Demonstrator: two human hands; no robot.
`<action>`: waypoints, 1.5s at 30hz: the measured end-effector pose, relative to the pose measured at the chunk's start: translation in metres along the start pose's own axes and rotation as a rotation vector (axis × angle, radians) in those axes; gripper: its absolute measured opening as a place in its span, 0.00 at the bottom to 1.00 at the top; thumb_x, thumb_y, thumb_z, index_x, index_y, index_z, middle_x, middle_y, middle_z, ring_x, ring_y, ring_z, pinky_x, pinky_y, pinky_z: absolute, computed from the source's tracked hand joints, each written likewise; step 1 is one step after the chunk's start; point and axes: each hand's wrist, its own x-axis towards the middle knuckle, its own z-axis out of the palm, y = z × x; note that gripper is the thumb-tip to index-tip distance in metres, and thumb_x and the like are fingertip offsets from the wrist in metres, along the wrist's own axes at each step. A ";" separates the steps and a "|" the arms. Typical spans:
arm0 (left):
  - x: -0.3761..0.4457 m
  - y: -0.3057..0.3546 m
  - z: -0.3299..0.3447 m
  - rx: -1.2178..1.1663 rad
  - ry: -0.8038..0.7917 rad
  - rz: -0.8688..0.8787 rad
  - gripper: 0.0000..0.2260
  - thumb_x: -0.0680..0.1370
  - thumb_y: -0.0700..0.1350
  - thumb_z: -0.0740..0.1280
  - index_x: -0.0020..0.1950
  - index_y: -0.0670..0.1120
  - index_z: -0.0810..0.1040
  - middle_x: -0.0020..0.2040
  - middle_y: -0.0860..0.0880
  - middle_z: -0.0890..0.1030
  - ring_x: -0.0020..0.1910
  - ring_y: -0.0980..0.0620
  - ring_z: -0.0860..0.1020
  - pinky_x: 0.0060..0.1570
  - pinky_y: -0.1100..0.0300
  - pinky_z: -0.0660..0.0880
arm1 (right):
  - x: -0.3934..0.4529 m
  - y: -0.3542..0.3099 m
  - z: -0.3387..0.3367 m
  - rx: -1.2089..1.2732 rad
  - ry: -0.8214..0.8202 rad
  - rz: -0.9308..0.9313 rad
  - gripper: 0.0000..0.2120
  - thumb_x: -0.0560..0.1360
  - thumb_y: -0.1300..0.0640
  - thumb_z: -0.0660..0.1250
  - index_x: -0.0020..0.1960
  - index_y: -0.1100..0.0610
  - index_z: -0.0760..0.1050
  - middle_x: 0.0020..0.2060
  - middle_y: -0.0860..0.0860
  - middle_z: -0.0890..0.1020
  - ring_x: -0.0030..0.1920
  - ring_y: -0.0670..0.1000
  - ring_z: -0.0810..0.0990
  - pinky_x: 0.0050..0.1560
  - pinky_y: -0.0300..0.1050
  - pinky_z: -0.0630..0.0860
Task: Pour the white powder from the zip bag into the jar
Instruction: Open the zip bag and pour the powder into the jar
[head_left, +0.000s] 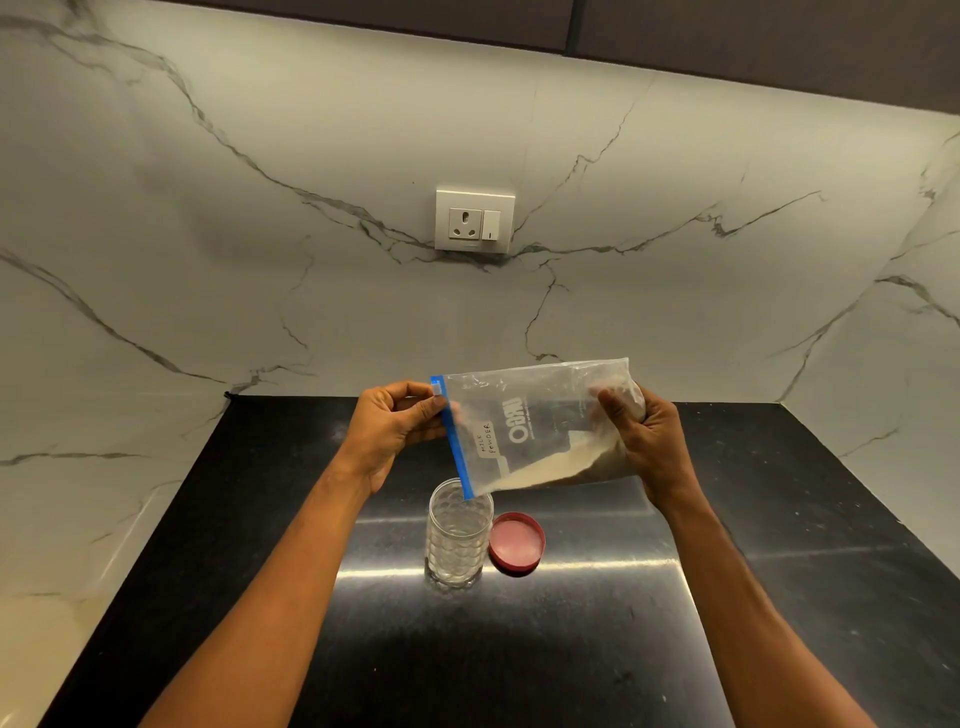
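Head view: both hands hold a clear zip bag (535, 426) sideways above a black bench (727, 597). The left hand (387, 431) pinches the bag's blue zip strip (457, 441) near its top, fingers (434, 408) curled on it. The right hand (647, 439) grasps the bag's bottom end, raised higher. White powder (550, 465) lies along the lower edge, sloping toward the zip corner, which hangs just over the mouth of a clear jar (460, 540) standing upright on the bench. A red lid (517, 542) lies just beside the jar, to its right. A wall socket (475, 221) sits on the marble backsplash.
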 end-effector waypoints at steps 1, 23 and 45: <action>-0.001 0.000 -0.001 -0.005 0.002 0.003 0.07 0.71 0.42 0.73 0.48 0.44 0.84 0.48 0.44 0.87 0.49 0.45 0.86 0.42 0.56 0.84 | 0.001 -0.001 0.001 -0.011 -0.002 -0.007 0.09 0.74 0.51 0.67 0.49 0.54 0.81 0.42 0.48 0.86 0.44 0.50 0.85 0.41 0.40 0.82; -0.016 -0.021 -0.019 -0.061 0.076 0.017 0.11 0.73 0.42 0.71 0.54 0.41 0.82 0.52 0.40 0.86 0.52 0.41 0.85 0.46 0.53 0.84 | 0.004 -0.029 0.018 -0.238 -0.074 -0.150 0.10 0.76 0.56 0.68 0.41 0.63 0.81 0.34 0.55 0.83 0.33 0.50 0.81 0.36 0.45 0.78; -0.026 -0.034 -0.024 -0.089 0.130 -0.004 0.12 0.73 0.44 0.71 0.54 0.42 0.81 0.51 0.41 0.86 0.51 0.42 0.86 0.45 0.56 0.84 | 0.008 -0.051 0.016 -0.457 -0.151 -0.203 0.13 0.72 0.50 0.71 0.47 0.60 0.84 0.42 0.55 0.86 0.39 0.52 0.84 0.38 0.43 0.80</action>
